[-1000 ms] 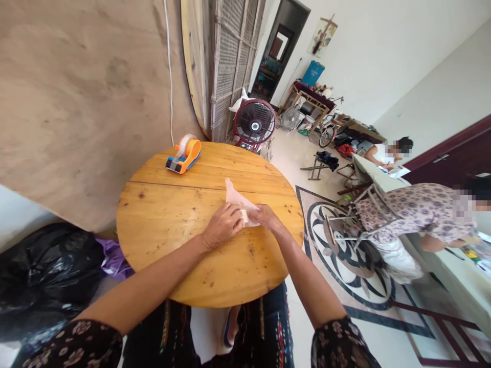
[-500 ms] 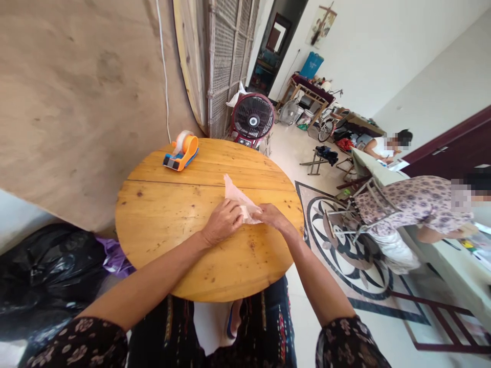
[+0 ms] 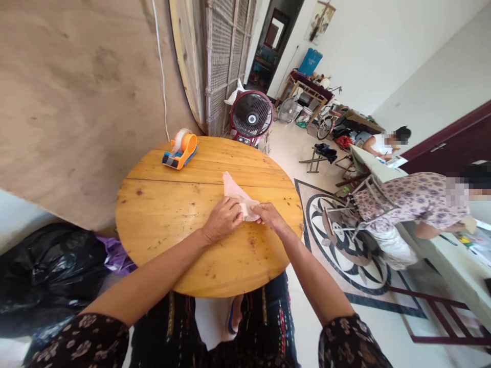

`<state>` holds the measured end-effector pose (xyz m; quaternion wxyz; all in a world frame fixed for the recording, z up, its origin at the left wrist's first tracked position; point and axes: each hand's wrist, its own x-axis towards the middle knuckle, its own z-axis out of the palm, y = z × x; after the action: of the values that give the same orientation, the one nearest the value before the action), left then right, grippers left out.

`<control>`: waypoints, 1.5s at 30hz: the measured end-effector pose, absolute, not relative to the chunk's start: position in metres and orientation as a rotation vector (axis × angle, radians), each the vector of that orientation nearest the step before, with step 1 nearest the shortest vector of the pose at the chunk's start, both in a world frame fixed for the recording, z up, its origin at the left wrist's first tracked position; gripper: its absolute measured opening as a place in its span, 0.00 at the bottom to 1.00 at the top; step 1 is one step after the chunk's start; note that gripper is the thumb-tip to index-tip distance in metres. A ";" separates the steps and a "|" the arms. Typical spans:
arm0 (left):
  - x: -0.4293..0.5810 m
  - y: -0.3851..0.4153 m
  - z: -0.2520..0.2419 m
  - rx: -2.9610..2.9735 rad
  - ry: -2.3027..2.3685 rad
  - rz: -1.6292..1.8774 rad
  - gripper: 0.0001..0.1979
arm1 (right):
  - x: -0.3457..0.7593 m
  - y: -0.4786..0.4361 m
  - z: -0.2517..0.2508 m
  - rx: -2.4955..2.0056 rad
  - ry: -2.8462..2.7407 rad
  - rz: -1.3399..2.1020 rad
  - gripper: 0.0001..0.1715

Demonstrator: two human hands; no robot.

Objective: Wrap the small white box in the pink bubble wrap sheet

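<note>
tbl point(image 3: 164, 204): yellow wood | bag point(image 3: 236, 194): pale pink | tape disp point(image 3: 180, 151): orange/blue | fan point(image 3: 251, 117): red

The near end of the pale sheet point(image 3: 235, 191) lies under the left hand point(image 3: 222, 219) and right hand point(image 3: 270, 215). Their fingertips are tucked out of sight, so it cannot be told whether either hand pinches the sheet or only presses it. The black bag point(image 3: 49, 266) is cut by the left edge, the person in the patterned top point(image 3: 414, 202) by the right edge, and the clutter point(image 3: 324, 82) on the far table point(image 3: 303, 88) is too small to name.
</note>
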<state>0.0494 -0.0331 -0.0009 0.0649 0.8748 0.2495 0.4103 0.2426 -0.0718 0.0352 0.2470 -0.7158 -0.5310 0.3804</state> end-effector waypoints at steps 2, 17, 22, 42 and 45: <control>0.049 -0.033 -0.002 2.645 0.755 1.236 0.05 | 0.238 -0.074 0.035 -1.922 -1.434 1.025 0.22; 0.049 -0.033 -0.003 2.662 0.805 1.224 0.08 | 0.202 -0.075 0.063 -1.952 -2.058 0.331 0.18; 0.048 -0.034 -0.002 2.641 0.864 1.279 0.08 | 0.201 -0.077 0.064 -1.949 -2.083 0.358 0.15; 0.044 -0.034 -0.001 2.322 0.734 1.224 0.12 | 0.204 -0.098 0.077 -1.531 -2.123 0.823 0.16; 0.045 -0.036 0.000 2.318 0.761 1.213 0.13 | 0.200 -0.101 0.075 -1.580 -2.148 0.669 0.20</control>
<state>0.0450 -0.0360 0.0005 0.2069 0.8323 0.2734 0.4355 0.1995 -0.1011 0.0752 0.1952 -0.5636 -0.7664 0.2386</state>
